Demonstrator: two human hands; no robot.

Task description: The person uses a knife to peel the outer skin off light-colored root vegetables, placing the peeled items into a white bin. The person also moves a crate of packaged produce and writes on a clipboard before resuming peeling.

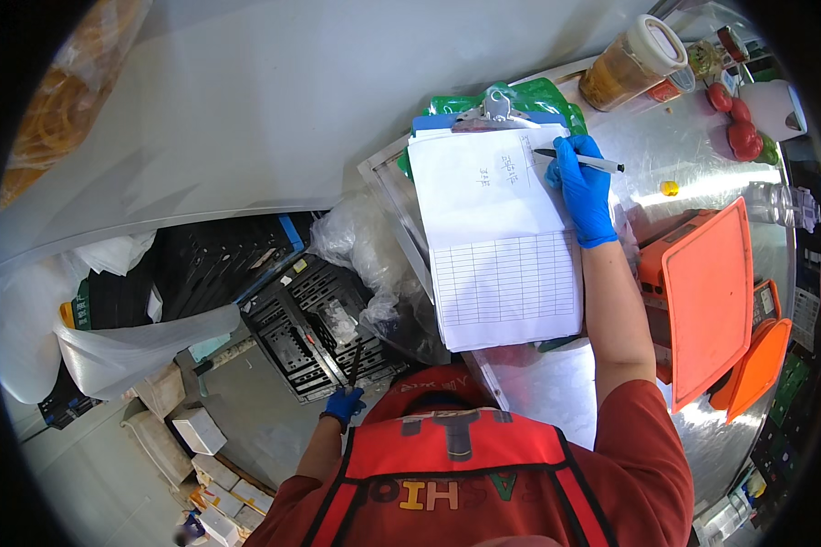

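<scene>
My right hand [583,184], in a blue glove, grips a white pen with a black end [596,163]. The pen's tip is at the upper right of a sheet of paper [479,198], near some handwriting. Below it on the same stack is a printed blank grid [506,280]. A metal clip [498,108] holds the papers on a blue clipboard [423,123]. Low on the left, my left hand [343,405], also gloved in blue, is closed around a slim dark tool [356,366], perhaps a knife. That tool points towards a black plastic crate [301,314].
A green plastic bag [547,99] lies under the clipboard on a metal table [629,137]. To the right stand orange-topped scales [708,301], a jar of brown contents [622,65] and red vegetables [744,141]. Clear plastic film [362,239] hangs by the table's left edge; boxes [200,431] sit lower left.
</scene>
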